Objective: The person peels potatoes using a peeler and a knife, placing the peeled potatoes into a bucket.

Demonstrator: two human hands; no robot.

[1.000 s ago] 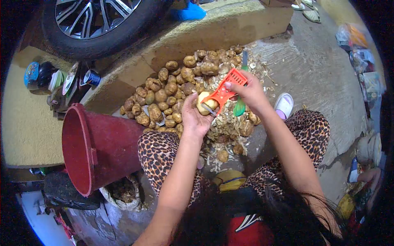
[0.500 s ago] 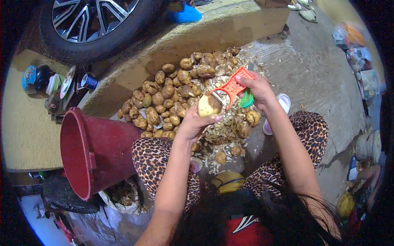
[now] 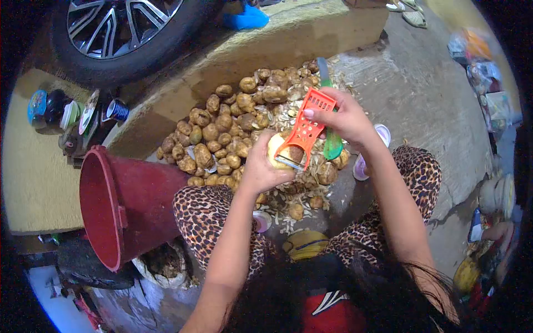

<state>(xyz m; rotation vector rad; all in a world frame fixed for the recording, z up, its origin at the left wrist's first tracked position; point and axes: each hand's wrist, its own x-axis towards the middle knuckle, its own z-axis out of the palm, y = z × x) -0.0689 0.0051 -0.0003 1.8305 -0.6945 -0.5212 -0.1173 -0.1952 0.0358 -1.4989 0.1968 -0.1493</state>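
My left hand [image 3: 262,166] is closed around a partly peeled potato [image 3: 276,149], pale on one side with brown skin on the other. In my right hand [image 3: 347,117] is an orange peeler [image 3: 308,123], its metal blade lying against the potato's lower right side. The same hand also holds a green-handled knife [image 3: 333,145], whose blade points up and away past the peeler. Below both hands spreads a heap of unpeeled brown potatoes [image 3: 222,125], with pale peelings [image 3: 288,114] scattered over its right part.
A large red bucket [image 3: 150,186] lies tipped on its side at left, beside a whitish sack [image 3: 166,266]. Behind the heap runs a concrete ledge [image 3: 288,41] with a car wheel [image 3: 119,33] above it. Jars and a blue cup [image 3: 117,110] stand at left; plastic bags [image 3: 483,77] lie far right.
The peeler's blade has moved down across the potato, from its upper right to its lower right. The knife has swung more upright, and its blade shows more.
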